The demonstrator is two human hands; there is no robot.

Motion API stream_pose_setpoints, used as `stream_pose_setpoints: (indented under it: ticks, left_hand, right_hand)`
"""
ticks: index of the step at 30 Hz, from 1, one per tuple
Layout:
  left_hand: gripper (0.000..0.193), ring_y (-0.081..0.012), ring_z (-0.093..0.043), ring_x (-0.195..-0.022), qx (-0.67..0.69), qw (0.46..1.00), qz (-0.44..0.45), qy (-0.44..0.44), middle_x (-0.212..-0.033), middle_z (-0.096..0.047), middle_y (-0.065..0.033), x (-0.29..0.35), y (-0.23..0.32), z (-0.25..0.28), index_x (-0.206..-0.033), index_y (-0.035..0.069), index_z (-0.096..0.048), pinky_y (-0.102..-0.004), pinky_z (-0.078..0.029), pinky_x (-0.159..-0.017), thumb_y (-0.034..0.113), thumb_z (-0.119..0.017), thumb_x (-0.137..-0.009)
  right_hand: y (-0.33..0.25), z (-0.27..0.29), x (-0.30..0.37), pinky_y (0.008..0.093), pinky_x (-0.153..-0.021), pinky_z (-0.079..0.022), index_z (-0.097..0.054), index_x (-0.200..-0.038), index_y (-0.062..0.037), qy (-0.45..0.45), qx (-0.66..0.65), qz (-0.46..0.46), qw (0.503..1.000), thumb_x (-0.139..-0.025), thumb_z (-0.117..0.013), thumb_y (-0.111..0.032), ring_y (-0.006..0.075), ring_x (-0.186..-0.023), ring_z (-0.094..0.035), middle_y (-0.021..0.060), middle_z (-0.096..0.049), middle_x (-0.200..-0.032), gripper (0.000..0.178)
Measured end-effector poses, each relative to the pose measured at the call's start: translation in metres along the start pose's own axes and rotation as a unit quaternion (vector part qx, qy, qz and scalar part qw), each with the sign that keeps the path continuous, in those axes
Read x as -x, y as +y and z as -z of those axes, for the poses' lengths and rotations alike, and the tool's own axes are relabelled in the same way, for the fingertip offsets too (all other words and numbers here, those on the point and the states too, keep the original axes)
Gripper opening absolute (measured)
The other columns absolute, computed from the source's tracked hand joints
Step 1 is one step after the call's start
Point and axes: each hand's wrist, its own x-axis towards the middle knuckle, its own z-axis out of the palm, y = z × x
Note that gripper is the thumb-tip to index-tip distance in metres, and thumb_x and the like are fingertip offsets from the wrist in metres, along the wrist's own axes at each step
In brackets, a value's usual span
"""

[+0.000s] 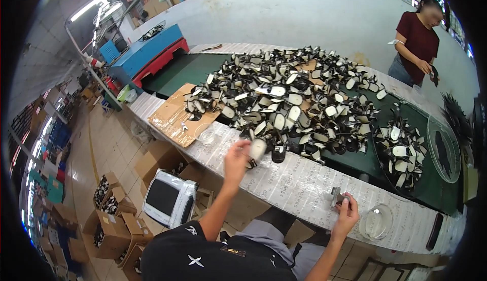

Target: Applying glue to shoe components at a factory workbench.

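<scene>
My left hand (236,163) is closed on the edge of a black shoe part with a cream oval pad (258,149), held up at the front of the pile and slightly blurred. Farther right, over the white-covered bench edge (299,192), my right hand (346,214) pinches a small grey, blocky object (337,197) whose kind I cannot make out. Behind my left hand spreads a large heap of similar black shoe parts (294,113). A clear round dish (376,222) stands just right of my right hand.
Another clear dish (205,134) stands by a cardboard sheet (175,113) at left. A smaller pile (399,151) and an oval wire-like basket (444,149) lie at right. A co-worker (417,42) stands across the bench. Open cartons (112,233) and a boxy grey-white appliance (169,197) fill the floor at left.
</scene>
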Motion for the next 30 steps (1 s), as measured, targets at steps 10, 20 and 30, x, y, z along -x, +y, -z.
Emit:
stream_pose_setpoints:
  ticks: [10, 20, 30]
  left_hand:
    - [0.029, -0.0309, -0.057, -0.113, -0.125, 0.861, -0.35, -0.346, -0.11, -0.063, -0.0108, 0.095, 0.018, -0.117, -0.104, 0.003, -0.064, -0.0416, -0.045, -0.099, -0.005, -0.056, -0.077]
    - [0.028, -0.0292, -0.057, -0.117, 0.016, 0.863, -0.162, -0.478, -0.116, -0.064, -0.0107, 0.119, 0.021, -0.081, -0.102, 0.002, -0.067, -0.0419, -0.04, -0.106, -0.011, -0.056, -0.08]
    - [0.023, -0.0413, -0.03, -0.137, -0.186, 0.849, -0.299, -0.393, -0.143, -0.043, -0.0174, 0.086, 0.004, -0.123, -0.102, 0.009, -0.069, -0.0483, -0.03, -0.108, 0.013, -0.072, -0.08]
  right_hand:
    - [-0.003, 0.0, 0.004, 0.0257, -0.074, -0.055, -0.061, -0.116, 0.0028, 0.032, -0.056, -0.009, 0.998, -0.097, -0.055, -0.01, 0.0111, -0.09, -0.06, 0.0071, -0.063, -0.107, 0.024]
    - [-0.004, 0.004, 0.0, 0.0262, -0.075, -0.054, -0.062, -0.115, 0.0013, 0.03, -0.07, -0.013, 0.997, -0.097, -0.056, -0.013, 0.011, -0.088, -0.06, 0.0073, -0.064, -0.106, 0.024]
    - [-0.003, 0.005, -0.002, 0.0254, -0.075, -0.054, -0.062, -0.114, 0.0012, 0.037, -0.083, -0.009, 0.996, -0.096, -0.056, -0.013, 0.0116, -0.09, -0.062, 0.0071, -0.065, -0.107, 0.024]
